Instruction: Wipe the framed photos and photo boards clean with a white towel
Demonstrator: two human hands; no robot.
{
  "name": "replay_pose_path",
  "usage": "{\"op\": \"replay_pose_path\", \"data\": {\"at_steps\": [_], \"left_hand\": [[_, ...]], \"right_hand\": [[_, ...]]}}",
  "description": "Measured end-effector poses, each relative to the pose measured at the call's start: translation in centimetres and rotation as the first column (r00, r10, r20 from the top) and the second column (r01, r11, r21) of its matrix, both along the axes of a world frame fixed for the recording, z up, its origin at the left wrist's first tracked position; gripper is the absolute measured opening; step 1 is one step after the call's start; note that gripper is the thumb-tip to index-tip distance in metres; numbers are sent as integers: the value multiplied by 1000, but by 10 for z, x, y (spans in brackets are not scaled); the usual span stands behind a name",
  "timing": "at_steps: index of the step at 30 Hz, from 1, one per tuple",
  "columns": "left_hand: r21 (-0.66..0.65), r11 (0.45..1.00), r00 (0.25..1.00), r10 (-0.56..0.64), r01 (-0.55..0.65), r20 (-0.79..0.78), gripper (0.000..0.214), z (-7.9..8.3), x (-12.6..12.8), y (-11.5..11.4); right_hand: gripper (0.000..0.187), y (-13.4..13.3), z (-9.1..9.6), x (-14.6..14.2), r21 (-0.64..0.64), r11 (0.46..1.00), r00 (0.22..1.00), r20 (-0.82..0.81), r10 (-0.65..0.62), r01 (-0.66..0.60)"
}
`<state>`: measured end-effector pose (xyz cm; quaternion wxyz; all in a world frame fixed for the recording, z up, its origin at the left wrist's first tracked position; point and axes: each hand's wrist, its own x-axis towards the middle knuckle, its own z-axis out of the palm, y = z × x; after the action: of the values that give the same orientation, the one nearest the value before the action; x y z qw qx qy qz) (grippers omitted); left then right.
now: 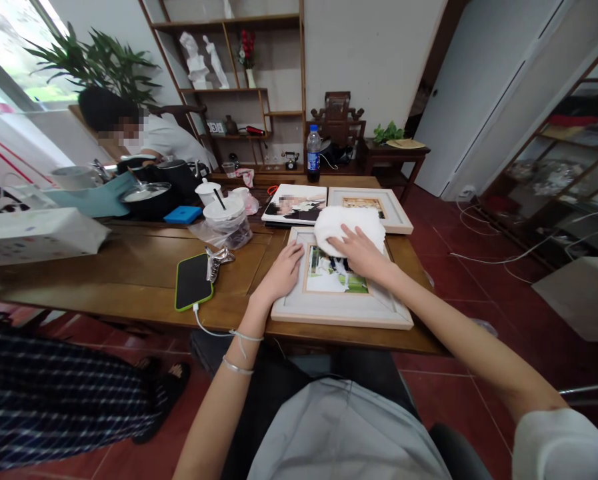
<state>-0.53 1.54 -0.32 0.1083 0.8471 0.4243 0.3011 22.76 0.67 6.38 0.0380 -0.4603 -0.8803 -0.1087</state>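
A white picture frame [339, 308] with a photo lies flat on the wooden table [143, 267] in front of me. My left hand [281, 273] rests flat on the frame's left edge, fingers stretched out. My right hand [359, 252] presses a white fluffy cloth [349, 225] onto the upper part of the frame's glass, fingers spread on the cloth.
Beyond lie a second white frame [373, 208] and a photo print [295, 203]. To the left are a phone in a green case [193, 281] on a cable, a metal clip [217, 259], plastic cups [226, 217], a blue bottle [313, 155]. Another person sits at the far left.
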Motion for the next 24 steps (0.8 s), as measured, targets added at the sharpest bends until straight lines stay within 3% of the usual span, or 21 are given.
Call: {"op": "replay_pose_path", "data": {"at_steps": [4,9,14,18,24], "left_hand": [[-5,1000,1000,-5,5,1,41,2,0,-2],[-4,1000,1000,-11,11,-11,41,3,0,-1],[-7,1000,1000,1,-1,-19,41,3,0,-1],[-16,1000,1000,1,-1,-23,41,4,1,-2],[-5,1000,1000,4,-4,-6,41,1,1,-1]], "right_hand": [[70,-24,4,-12,-119,992,998,22,51,-48],[62,-73,25,-20,-292,943,986,4,167,-159],[61,-110,42,-19,-348,922,984,-9,177,-169],[65,-103,30,-16,-292,943,987,-34,156,-159],[72,-43,3,-1,-133,990,998,-32,49,-53]]}}
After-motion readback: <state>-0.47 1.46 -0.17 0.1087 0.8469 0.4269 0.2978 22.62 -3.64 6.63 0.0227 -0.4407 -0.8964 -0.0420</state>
